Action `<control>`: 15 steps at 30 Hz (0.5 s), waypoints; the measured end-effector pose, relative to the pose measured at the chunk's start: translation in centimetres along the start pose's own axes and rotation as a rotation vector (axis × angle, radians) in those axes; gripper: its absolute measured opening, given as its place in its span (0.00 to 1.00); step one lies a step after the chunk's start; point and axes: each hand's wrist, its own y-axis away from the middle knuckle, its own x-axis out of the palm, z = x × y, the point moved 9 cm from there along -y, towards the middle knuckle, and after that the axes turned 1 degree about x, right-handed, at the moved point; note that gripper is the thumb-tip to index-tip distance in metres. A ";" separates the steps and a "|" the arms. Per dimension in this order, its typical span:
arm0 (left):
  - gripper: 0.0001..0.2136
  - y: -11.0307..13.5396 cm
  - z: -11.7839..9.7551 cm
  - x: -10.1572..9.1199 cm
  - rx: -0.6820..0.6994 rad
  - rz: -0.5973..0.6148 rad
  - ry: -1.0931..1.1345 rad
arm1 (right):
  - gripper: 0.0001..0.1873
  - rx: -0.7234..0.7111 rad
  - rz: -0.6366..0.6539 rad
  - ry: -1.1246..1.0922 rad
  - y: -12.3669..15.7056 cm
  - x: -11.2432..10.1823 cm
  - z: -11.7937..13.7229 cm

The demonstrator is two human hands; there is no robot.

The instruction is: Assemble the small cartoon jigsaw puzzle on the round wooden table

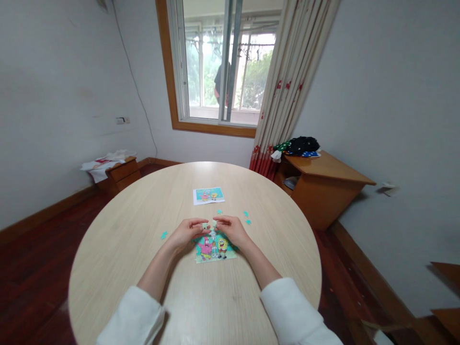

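Note:
A partly assembled jigsaw puzzle (215, 249) with cartoon figures, one pink and one yellow, lies flat on the round wooden table (215, 306). Over its upper left part, my left hand (189, 232) pinches a small pale puzzle piece (204, 226) between thumb and fingers. My right hand (230, 230) faces it from the upper right, closed on another small pale puzzle piece (214, 224). The two pieces are a short gap apart. Both hands cover the puzzle's upper corners.
Loose turquoise pieces lie left (164, 235), behind (219, 211) and right (247, 218) of the puzzle. Farther back is a printed picture card (208, 195). A wooden desk (323, 177) with clothes stands right, a small cabinet (124, 175) left. A person (223, 84) is visible through the window.

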 end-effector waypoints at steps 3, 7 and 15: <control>0.16 -0.1 0.1 -0.2 -0.007 -0.005 0.024 | 0.19 0.003 -0.014 0.015 -0.1 -0.1 -0.1; 0.14 -0.1 0.3 -0.1 -0.021 0.012 0.040 | 0.18 0.015 -0.008 0.024 0.0 -0.1 -0.1; 0.14 -0.1 0.2 0.1 -0.025 0.048 0.059 | 0.18 0.029 0.029 0.056 0.2 0.3 -0.2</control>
